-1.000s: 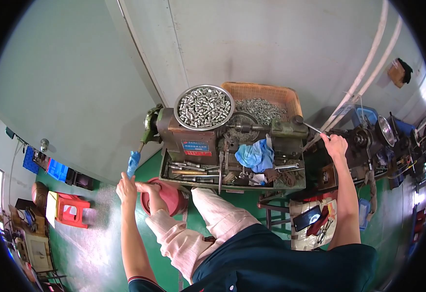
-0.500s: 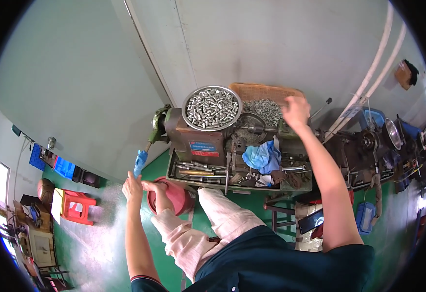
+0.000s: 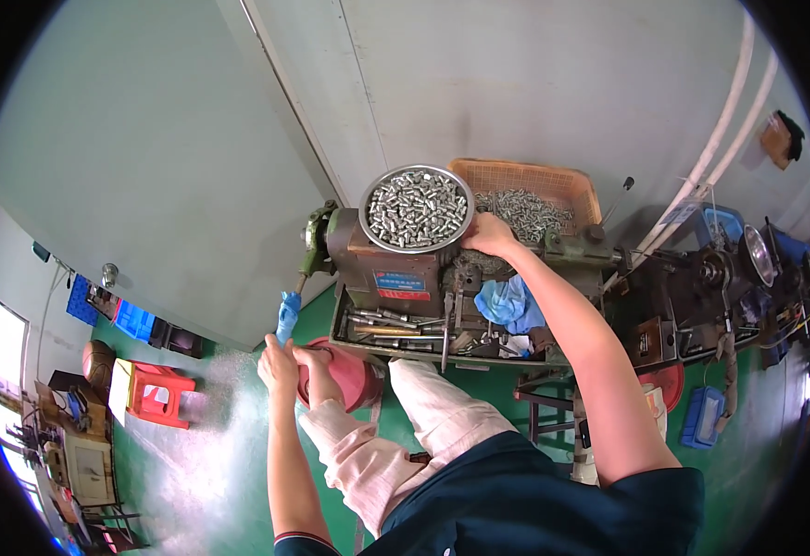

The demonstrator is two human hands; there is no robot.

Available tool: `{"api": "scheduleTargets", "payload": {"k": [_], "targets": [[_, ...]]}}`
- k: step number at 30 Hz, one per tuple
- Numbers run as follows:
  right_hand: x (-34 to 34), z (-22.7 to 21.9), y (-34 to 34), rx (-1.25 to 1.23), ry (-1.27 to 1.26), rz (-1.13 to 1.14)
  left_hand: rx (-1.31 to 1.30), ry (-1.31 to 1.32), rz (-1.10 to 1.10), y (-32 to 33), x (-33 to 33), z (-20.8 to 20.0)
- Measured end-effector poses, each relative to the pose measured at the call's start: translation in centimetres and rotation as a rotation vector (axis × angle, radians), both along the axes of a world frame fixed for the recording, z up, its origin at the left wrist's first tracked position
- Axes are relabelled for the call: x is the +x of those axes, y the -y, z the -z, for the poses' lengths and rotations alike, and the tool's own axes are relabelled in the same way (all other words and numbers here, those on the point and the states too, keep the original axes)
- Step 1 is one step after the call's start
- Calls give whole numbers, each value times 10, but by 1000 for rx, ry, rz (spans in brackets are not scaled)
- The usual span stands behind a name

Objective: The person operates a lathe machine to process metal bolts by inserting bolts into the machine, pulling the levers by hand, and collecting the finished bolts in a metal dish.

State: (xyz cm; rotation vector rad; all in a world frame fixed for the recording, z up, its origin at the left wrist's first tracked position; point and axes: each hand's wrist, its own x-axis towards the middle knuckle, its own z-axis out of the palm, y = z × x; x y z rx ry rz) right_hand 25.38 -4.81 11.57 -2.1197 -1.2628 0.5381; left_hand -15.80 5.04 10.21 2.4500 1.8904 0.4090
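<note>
My left hand (image 3: 278,364) is closed round the lower end of a lever whose handle (image 3: 288,316) is wrapped in blue material. That lever belongs to a green bench lathe (image 3: 349,246). At the lathe's spindle, just right of a round metal bowl (image 3: 417,211), my right hand (image 3: 488,234) has its fingers curled. What they grip is too small or hidden to make out. Small silvery metal parts fill the bowl, which rests on top of the headstock. Behind my right hand, an orange-brown plastic basket (image 3: 567,183) holds more small metal parts.
The lathe's tray (image 3: 395,350) holds several wrenches and rods, and a blue cloth (image 3: 507,301) lies above its right part. Under the lathe stands a red bucket (image 3: 342,375). Another machine (image 3: 706,269) is at the right; a red stool (image 3: 159,394) stands at the left.
My right hand has moved left and down, from above the tailstock to the spindle beside the bowl. My left hand keeps its hold on the lever. The view has shifted slightly.
</note>
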Motion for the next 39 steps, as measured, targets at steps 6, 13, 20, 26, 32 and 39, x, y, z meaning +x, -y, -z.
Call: {"api": "scheduleTargets", "payload": {"k": [6, 13, 20, 26, 32, 39], "targets": [[0, -1, -3, -10, 16, -28, 52, 90, 21, 34, 25, 1], [13, -32, 3, -71, 568, 240, 77, 81, 35, 34, 24, 4], [-29, -94, -11, 520, 389, 42, 96, 101, 67, 36, 23, 3], [-32, -103, -23, 350, 379, -138, 47, 108, 60, 36, 26, 2], [-29, -106, -26, 274, 401, -215, 36, 120, 76, 37, 27, 0], [2, -109, -9, 426, 3, -3, 13, 118, 43, 38, 28, -4]]}}
